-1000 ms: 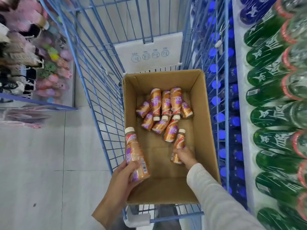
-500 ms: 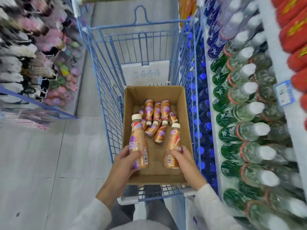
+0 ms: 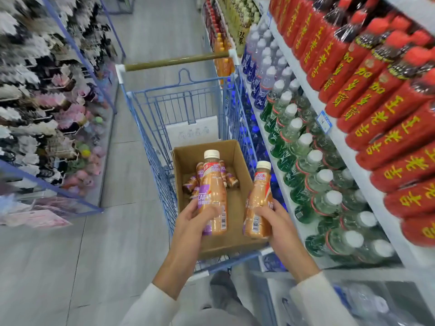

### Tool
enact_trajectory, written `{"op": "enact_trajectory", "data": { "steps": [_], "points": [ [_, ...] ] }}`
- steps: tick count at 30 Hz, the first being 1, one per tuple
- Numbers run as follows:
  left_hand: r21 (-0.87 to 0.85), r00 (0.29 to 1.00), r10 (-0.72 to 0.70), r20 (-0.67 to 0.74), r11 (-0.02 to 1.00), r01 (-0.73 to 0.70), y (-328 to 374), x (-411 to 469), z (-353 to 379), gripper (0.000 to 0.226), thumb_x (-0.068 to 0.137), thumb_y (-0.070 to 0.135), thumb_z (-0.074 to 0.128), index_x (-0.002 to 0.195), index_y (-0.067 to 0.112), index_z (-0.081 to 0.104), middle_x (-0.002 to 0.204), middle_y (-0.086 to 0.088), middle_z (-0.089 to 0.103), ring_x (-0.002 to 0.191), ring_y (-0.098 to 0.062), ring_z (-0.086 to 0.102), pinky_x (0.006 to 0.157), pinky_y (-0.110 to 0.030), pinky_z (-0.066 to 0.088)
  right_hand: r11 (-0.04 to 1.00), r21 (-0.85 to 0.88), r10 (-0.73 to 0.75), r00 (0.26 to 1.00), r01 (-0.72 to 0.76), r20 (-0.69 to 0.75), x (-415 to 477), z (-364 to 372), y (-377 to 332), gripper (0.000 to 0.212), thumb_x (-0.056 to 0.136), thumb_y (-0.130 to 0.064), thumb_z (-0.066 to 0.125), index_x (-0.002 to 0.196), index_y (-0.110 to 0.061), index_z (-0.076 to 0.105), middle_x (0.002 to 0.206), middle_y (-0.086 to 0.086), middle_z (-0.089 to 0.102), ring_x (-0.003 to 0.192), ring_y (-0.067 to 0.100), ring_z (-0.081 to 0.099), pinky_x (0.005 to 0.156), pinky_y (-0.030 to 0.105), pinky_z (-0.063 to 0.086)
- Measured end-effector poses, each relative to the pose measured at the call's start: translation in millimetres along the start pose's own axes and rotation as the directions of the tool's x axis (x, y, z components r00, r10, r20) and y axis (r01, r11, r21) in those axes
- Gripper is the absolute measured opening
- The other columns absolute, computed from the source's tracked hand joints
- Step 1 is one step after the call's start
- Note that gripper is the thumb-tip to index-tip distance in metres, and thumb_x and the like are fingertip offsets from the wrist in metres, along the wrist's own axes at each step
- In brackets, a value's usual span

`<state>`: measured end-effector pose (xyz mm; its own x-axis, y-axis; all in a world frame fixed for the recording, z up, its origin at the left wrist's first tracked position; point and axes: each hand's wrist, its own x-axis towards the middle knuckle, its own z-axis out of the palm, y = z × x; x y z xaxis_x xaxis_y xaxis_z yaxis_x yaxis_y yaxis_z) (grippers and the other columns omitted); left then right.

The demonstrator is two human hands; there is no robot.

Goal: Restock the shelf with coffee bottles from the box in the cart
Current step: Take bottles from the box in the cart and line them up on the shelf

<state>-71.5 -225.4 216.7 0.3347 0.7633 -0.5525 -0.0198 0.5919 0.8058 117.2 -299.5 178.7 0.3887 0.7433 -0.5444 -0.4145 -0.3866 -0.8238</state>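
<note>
Half a second ago both bottles were held low over the box; now they sit higher and further apart, and the view has tipped up, so the cart (image 3: 175,62) handle and the upper shelf rows show. A second ago the right hand was still down in the box gripping a bottle that lay there.

The left hand (image 3: 193,223) grasps the left coffee bottle (image 3: 213,184) upright, its fingers (image 3: 191,208) wrapped round the lower body and the thumb across the front. The right hand (image 3: 281,225) grasps the right coffee bottle (image 3: 257,198) the same way, tilted slightly left, over the box's right wall. Both bottles are above the cardboard box (image 3: 227,244), which stands in the near end of the cart. More loose bottles (image 3: 191,181) lie at the far end of the box floor.

The left bottle's purple band reads "CAF" in white, with a barcode low on its right side. The right bottle shows a barcode and a white "N" beside the fingers. On the shelf (image 3: 353,158) to the right, red bottles (image 3: 376,90) carry yellow Chinese characters, some reading 王老吉. Below them stand green bottles (image 3: 303,161) with white caps, and a blue price tag (image 3: 324,122), too blurred to read.
</note>
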Motion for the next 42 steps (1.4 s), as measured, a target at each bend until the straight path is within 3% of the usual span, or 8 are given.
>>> {"op": "enact_trajectory", "data": {
  "steps": [6, 9, 15, 18, 21, 25, 32, 42],
  "points": [
    [-0.008, 0.992, 0.024, 0.125, 1.0, -0.023, -22, -68, -8, 0.049, 0.076, 0.021, 0.077, 0.123, 0.014, 0.065, 0.109, -0.007, 0.075, 0.091, -0.021, 0.074, 0.069, -0.03, 0.055, 0.985, 0.154, -0.065, 0.995, 0.077, -0.077, -85, -12, 27, 0.05, 0.065, -0.02, 0.074, 0.114, -0.019, 0.065, 0.098, 0.013, 0.073, 0.081, 0.034, 0.071, 0.079, 0.054, 0.057],
    [0.0, 0.979, 0.041, 0.199, 0.999, -0.042, -29, -98, -5, 0.041, 0.08, 0.014, 0.076, 0.12, 0.013, 0.067, 0.096, -0.002, 0.076, 0.078, -0.013, 0.072, 0.06, -0.023, 0.053, 0.977, 0.199, -0.051, 0.994, 0.07, -0.1, -126, -20, 39, 0.073, 0.054, -0.024, 0.078, 0.124, -0.014, 0.062, 0.102, 0.017, 0.071, 0.089, 0.037, 0.069, 0.081, 0.051, 0.054],
    [0.101, 0.949, 0.018, 0.315, 0.994, -0.052, -54, -135, 21, 0.041, 0.069, 0.023, 0.073, 0.11, 0.024, 0.075, 0.1, -0.005, 0.077, 0.089, -0.024, 0.07, 0.081, -0.043, 0.055, 0.948, 0.286, -0.08, 0.975, 0.138, -0.205, -203, -42, 60, 0.054, 0.059, -0.013, 0.068, 0.113, -0.013, 0.063, 0.086, 0.008, 0.075, 0.073, 0.025, 0.073, 0.058, 0.037, 0.059],
    [0.146, 0.916, 0.001, 0.401, 0.987, -0.065, -67, -154, 47, 0.044, 0.069, 0.023, 0.071, 0.113, 0.022, 0.073, 0.103, -0.006, 0.077, 0.09, -0.025, 0.072, 0.079, -0.044, 0.057, 0.922, 0.327, -0.114, 0.954, 0.206, -0.278, -238, -59, 68, 0.065, 0.052, -0.015, 0.074, 0.115, -0.008, 0.061, 0.083, 0.01, 0.074, 0.069, 0.023, 0.072, 0.054, 0.033, 0.057],
    [0.18, 0.874, -0.034, 0.486, 0.982, -0.061, -86, -172, 80, 0.045, 0.068, 0.02, 0.07, 0.113, 0.015, 0.072, 0.097, -0.007, 0.076, 0.08, -0.017, 0.069, 0.069, -0.035, 0.053, 0.904, 0.343, -0.092, 0.901, 0.253, -0.423, -271, -87, 82, 0.064, 0.047, -0.021, 0.076, 0.108, -0.009, 0.064, 0.087, 0.014, 0.07, 0.072, 0.028, 0.07, 0.057, 0.036, 0.057],
    [0.258, 0.805, -0.117, 0.582, 0.965, -0.046, -115, -201, 130, 0.062, 0.058, 0.028, 0.077, 0.118, 0.012, 0.07, 0.1, -0.011, 0.075, 0.083, -0.022, 0.068, 0.073, -0.035, 0.051, 0.882, 0.339, -0.09, 0.822, 0.328, -0.563, -324, -134, 94, 0.06, 0.045, -0.028, 0.077, 0.104, -0.021, 0.07, 0.101, 0.015, 0.071, 0.098, 0.043, 0.069, 0.086, 0.06, 0.053],
    [0.321, 0.667, -0.128, 0.734, 0.931, -0.175, -160, -286, 218, 0.049, 0.061, 0.035, 0.076, 0.109, 0.029, 0.074, 0.1, -0.008, 0.076, 0.09, -0.031, 0.072, 0.081, -0.052, 0.057, 0.841, 0.273, -0.171, 0.707, 0.468, -0.686, -430, -216, 107, 0.058, 0.047, -0.026, 0.074, 0.105, -0.023, 0.073, 0.095, 0.011, 0.07, 0.09, 0.034, 0.066, 0.078, 0.046, 0.053],
    [0.275, 0.507, -0.14, 0.85, 0.94, -0.201, -201, -378, 304, 0.043, 0.049, 0.034, 0.076, 0.09, 0.021, 0.075, 0.077, -0.001, 0.065, 0.063, -0.012, 0.057, 0.05, -0.025, 0.045, 0.754, 0.243, -0.226, 0.587, 0.611, -0.777, -542, -291, 124, 0.05, 0.05, -0.025, 0.075, 0.1, -0.024, 0.074, 0.093, 0.01, 0.068, 0.09, 0.035, 0.063, 0.083, 0.053, 0.048]
  ]
}}
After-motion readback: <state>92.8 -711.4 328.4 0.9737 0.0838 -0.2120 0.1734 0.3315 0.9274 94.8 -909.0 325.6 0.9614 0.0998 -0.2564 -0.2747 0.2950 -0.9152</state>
